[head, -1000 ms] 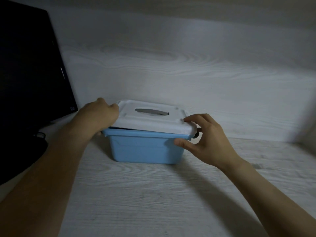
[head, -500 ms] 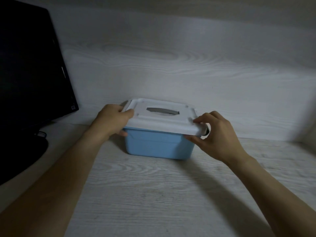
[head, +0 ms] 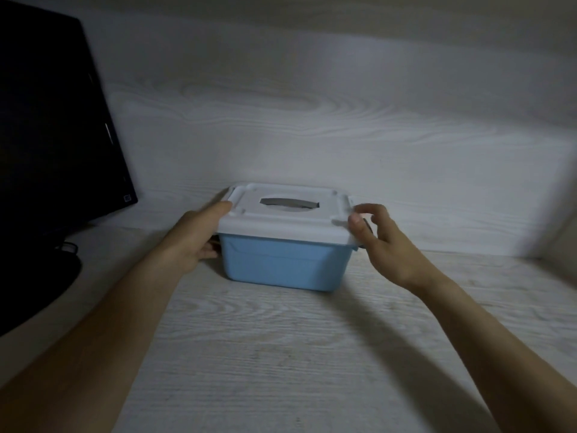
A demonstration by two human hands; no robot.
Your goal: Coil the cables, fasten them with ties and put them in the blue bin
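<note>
Since the earlier frames, the small rectangular blue plastic bin (head: 282, 265) has travelled rightward across the pale wood-grain desk (head: 281, 354) and away from the black monitor (head: 53, 120), and its flat white plastic lid (head: 284, 218) with the grey recessed handle (head: 289, 203) has gone from tilted to lying level on the rim.

From the head view, the only one given, the bin sits at the centre of the frame against the back panel, its long axis running from 9 o'clock to 3 o'clock. The left hand (head: 196, 242) lies at the bin's 9 o'clock end, thumb resting along the lid's edge and fingers tucked under the rim against the blue wall, so it holds that end. The right hand (head: 384, 245) is at the 3 o'clock end, thumb touching the lid's corner while the other fingers are spread and blurred just beside a dark latch, gripping nothing. Both hands are equally near, one at each short end. No cables or ties show anywhere; whether they are inside cannot be told. Judging by this, the coming move turns on the two end latches, which lie directly under each hand.
</note>
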